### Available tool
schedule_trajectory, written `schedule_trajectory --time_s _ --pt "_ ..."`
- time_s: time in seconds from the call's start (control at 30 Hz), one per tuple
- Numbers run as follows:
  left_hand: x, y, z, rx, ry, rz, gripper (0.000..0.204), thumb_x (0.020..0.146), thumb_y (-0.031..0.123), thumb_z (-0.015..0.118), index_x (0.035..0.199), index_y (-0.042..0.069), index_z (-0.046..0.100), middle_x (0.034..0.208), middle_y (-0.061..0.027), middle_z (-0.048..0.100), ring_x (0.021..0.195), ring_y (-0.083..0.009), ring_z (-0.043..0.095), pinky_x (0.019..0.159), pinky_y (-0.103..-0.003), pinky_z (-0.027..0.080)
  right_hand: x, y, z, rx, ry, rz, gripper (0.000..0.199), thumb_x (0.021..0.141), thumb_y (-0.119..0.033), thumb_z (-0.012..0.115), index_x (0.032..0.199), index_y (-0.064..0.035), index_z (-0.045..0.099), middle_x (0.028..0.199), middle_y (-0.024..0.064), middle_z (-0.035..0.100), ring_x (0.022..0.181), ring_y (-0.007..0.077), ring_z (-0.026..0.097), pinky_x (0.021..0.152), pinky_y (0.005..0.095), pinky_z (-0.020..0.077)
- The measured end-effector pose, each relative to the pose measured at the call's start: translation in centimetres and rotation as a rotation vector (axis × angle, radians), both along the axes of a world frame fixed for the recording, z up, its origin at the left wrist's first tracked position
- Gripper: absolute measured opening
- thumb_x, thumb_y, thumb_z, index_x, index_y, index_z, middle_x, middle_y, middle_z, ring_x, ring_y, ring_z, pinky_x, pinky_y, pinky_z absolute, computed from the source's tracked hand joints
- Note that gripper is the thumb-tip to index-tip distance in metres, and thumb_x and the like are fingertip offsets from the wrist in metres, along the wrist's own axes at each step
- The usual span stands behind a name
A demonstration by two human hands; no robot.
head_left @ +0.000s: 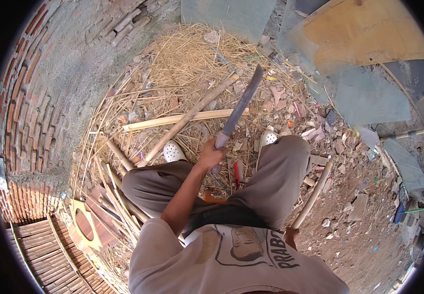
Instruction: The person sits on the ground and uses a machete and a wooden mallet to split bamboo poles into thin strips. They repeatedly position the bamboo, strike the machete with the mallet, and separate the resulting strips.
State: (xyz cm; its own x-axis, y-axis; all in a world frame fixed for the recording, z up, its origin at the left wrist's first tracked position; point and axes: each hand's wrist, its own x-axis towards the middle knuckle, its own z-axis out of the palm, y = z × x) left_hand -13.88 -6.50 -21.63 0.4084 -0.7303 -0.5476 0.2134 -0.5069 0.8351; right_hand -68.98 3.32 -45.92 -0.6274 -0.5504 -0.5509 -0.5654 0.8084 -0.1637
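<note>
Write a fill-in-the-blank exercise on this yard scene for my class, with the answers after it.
1. The left hand grips a long-bladed ____ by its handle.
2. The wall on the person's left is built of ____.
3. Both shoes are ____ in colour.
4. The right hand holds a pale stick beside the ____ knee.

Missing words: machete; bricks; white; right.

The machete [241, 105] has a dull grey metal blade, matt and worn, with a smooth grip. The pole [187, 117] beneath it is pale bare wood, dry and smooth. A second pole [312, 196] looks the same. Dry straw [187, 59] lies coarse and fibrous over the rough, dusty ground [359, 215]. The trousers [275, 176] are matt grey-brown cloth. The shoes [173, 151] are white perforated plastic. The wall [25, 98] is rough red brick.
</note>
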Motion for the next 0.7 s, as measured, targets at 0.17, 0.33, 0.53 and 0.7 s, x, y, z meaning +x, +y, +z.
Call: schedule_trajectory --time_s 0.17,0.33,0.53,0.7 --pt "-4.9 -0.4 -1.7 -0.176 -0.424 -0.062 0.031 0.076 0.016 0.068 0.096 -0.004 0.054 0.077 -0.0182 0.063 0.064 -0.0321 0.063 0.061 -0.042 0.049 -0.1 -5.4 0.8 -0.361 -0.051 -0.082 0.044 0.072 -0.008 0.069 0.11 0.0115 0.058 0.093 0.0225 0.068 0.086 0.0336 0.069 0.076 0.0472 0.0546" --pt "-8.3 -1.6 4.6 -0.2 -0.548 0.05 0.031 0.077 0.016 0.068 0.096 -0.002 0.051 0.076 -0.0236 0.064 0.072 -0.0426 0.065 0.066 -0.047 0.05 14.8 -19.0 27.1 -1.203 -0.418 0.301 0.029 0.092 -0.003 0.06 0.119 0.0071 0.058 0.115 0.0164 0.065 0.107 0.022 0.061 0.097 0.0367 0.0462" --pt "-10.7 -3.5 6.2 -0.455 -0.553 0.165 0.034 0.079 0.018 0.071 0.1 0.001 0.05 0.078 -0.0221 0.064 0.071 -0.0406 0.067 0.062 -0.047 0.05 30.4 -18.9 37.3 -0.676 -1.116 0.718 0.046 0.097 -0.029 0.06 0.128 0.0055 0.054 0.119 0.0167 0.061 0.113 0.024 0.058 0.1 0.0377 0.0444" --pt "-8.7 -2.0 4.5 -0.493 -0.748 0.136 0.037 0.077 0.019 0.073 0.104 0.004 0.053 0.079 -0.0187 0.064 0.074 -0.0415 0.065 0.064 -0.049 0.05 38.2 -17.3 31.4 -0.313 -1.408 0.538 0.043 0.098 -0.028 0.06 0.128 0.0024 0.052 0.115 0.0108 0.062 0.107 0.019 0.06 0.094 0.0311 0.0478"
